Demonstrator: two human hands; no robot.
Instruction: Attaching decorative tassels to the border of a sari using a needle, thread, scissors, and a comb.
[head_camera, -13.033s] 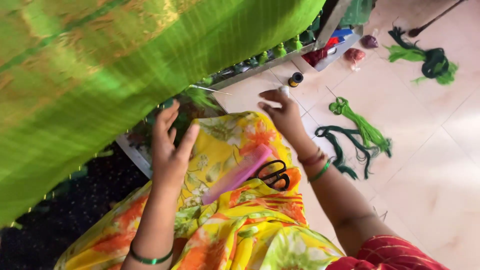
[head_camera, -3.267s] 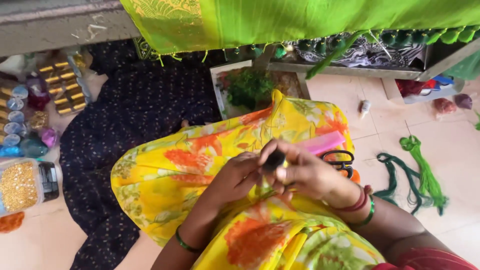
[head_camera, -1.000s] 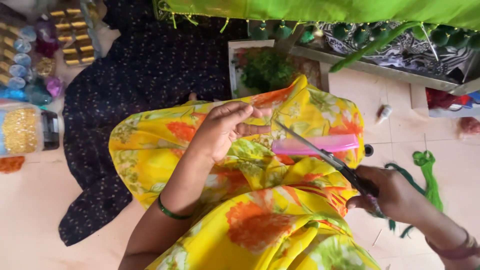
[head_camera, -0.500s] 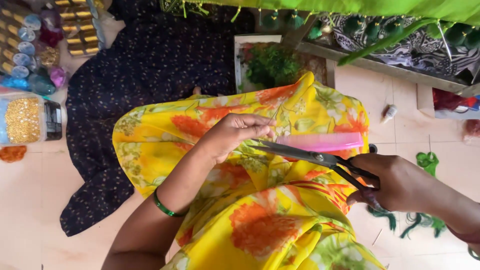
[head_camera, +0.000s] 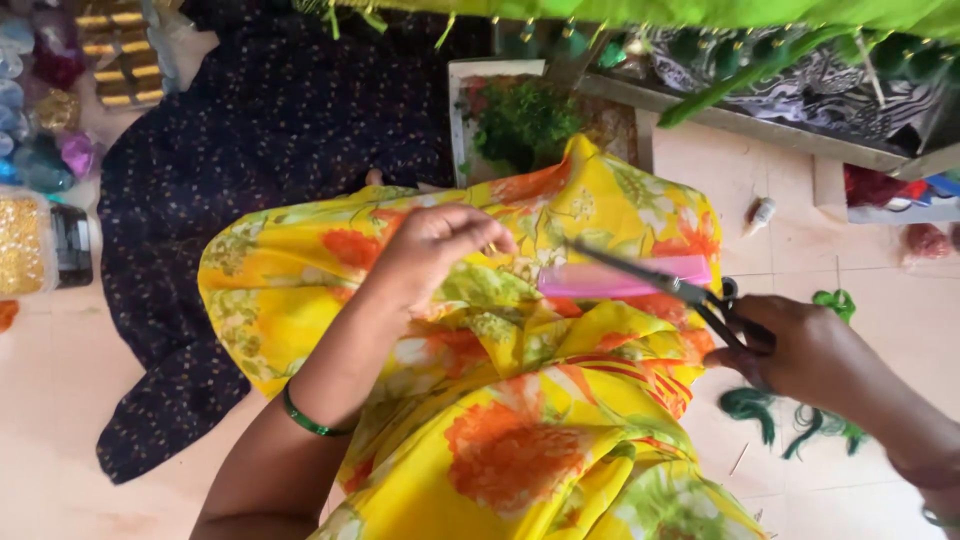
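Note:
My right hand (head_camera: 815, 355) grips the black handles of a pair of scissors (head_camera: 660, 283), whose blades point left across my lap. My left hand (head_camera: 435, 245) is pinched shut over the yellow floral cloth (head_camera: 520, 430) on my lap, apparently holding a thin thread; the thread itself is too fine to see. The blade tips sit a little to the right of the left fingers. A pink comb (head_camera: 625, 277) lies on the cloth under the scissors.
A dark dotted cloth (head_camera: 250, 150) covers the floor at left. Bead jars and thread spools (head_camera: 50, 130) stand at far left. A tray of green thread (head_camera: 525, 120) lies ahead, green fabric with tassels (head_camera: 700, 15) hangs above, green yarn (head_camera: 800, 420) at right.
The scissors have drawn back to the right, away from my left fingers. My left hand stays pinched above the lap.

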